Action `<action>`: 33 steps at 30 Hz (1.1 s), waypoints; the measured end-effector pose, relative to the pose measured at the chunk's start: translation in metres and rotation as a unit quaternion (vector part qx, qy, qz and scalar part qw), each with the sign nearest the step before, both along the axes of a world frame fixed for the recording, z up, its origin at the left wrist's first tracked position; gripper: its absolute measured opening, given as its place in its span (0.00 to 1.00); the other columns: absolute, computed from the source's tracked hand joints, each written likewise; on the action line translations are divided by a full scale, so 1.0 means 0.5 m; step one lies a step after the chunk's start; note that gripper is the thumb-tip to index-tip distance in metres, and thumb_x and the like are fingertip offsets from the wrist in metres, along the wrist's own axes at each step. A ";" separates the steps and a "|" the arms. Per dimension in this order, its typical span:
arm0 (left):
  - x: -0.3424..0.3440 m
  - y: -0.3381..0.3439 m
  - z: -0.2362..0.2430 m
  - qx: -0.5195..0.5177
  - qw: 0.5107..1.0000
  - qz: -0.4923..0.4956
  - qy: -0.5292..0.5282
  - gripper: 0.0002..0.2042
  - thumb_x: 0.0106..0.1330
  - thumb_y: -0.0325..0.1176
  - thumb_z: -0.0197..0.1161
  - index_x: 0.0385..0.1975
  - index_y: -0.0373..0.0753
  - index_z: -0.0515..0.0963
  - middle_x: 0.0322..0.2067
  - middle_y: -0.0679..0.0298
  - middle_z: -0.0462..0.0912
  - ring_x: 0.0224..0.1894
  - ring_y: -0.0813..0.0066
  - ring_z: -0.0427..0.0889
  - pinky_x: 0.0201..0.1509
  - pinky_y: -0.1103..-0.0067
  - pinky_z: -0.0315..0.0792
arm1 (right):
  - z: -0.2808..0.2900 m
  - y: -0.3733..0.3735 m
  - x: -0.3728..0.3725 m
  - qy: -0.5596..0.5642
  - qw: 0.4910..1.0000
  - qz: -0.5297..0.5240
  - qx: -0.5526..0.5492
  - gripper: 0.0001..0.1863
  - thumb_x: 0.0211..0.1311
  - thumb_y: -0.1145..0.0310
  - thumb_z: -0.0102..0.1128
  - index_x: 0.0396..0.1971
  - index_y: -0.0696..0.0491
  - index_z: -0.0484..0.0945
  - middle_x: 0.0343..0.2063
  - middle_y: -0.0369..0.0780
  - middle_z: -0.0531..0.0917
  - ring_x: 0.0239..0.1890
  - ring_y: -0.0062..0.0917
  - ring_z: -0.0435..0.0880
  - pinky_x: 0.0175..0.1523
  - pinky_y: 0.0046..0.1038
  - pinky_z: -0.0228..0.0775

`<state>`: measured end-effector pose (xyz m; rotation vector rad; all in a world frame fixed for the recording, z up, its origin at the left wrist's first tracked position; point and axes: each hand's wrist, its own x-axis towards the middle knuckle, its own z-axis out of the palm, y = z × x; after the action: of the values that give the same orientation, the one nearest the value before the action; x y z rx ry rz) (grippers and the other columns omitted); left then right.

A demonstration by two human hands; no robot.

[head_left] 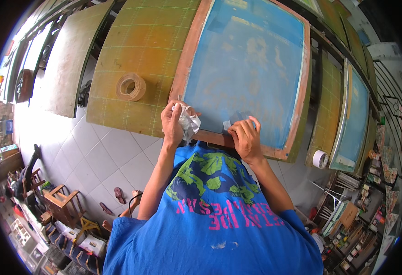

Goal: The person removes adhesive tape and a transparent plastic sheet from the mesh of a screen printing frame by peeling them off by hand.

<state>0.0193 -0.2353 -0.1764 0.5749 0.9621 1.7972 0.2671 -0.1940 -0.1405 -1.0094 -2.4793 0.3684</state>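
Note:
My left hand point(173, 121) grips a crumpled white wad point(189, 123) at the lower left corner of a blue printing screen point(246, 64). The screen, in a worn reddish frame point(184, 68), lies on a green board. My right hand point(246, 137) is at the screen's lower edge, fingertips pinched on a small whitish piece point(226, 125), little finger raised. A brown tape roll point(130, 87) lies on the green board point(118, 55) to the left.
More boards point(70, 59) stand in a row on both sides. At right are a white roll point(320, 159) and another screen point(352, 114). Below left are a wooden stool point(63, 197), sandals point(119, 195) and someone's bare foot point(135, 195). Crowded shelves point(357, 229) sit lower right.

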 end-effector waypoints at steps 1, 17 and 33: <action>0.000 0.000 -0.001 -0.001 1.000 -0.001 -0.002 0.18 0.79 0.44 0.56 0.34 0.33 0.75 0.26 0.58 0.79 0.30 0.70 0.81 0.48 0.61 0.85 | 0.001 -0.007 0.007 0.000 1.000 -0.002 -0.003 0.04 0.64 0.71 0.67 0.34 0.50 0.79 0.33 0.33 0.78 0.40 0.26 0.79 0.68 0.43 0.59; -0.001 -0.001 0.013 -0.033 0.999 -0.012 0.033 0.18 0.80 0.44 0.54 0.35 0.32 0.75 0.25 0.59 0.79 0.28 0.70 0.81 0.46 0.64 0.84 | 0.034 -0.142 0.111 0.103 0.986 -0.103 -0.076 0.04 0.67 0.70 0.66 0.33 0.51 0.78 0.33 0.36 0.80 0.40 0.30 0.80 0.67 0.48 0.61; 0.114 0.026 0.190 -0.070 0.877 -0.361 0.311 0.19 0.63 0.39 0.78 0.48 0.34 0.83 0.33 0.63 0.85 0.35 0.78 0.79 0.43 0.78 0.74 | 0.164 -0.097 0.023 0.355 0.871 -0.066 -0.333 0.30 0.83 0.48 0.36 0.54 0.55 0.83 0.71 0.50 0.63 0.75 0.43 0.55 0.76 0.47 0.51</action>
<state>0.0763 -0.2224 -0.0811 1.2710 1.0840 0.8625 0.2785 -0.2426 -0.0586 -1.0196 -1.6084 1.3419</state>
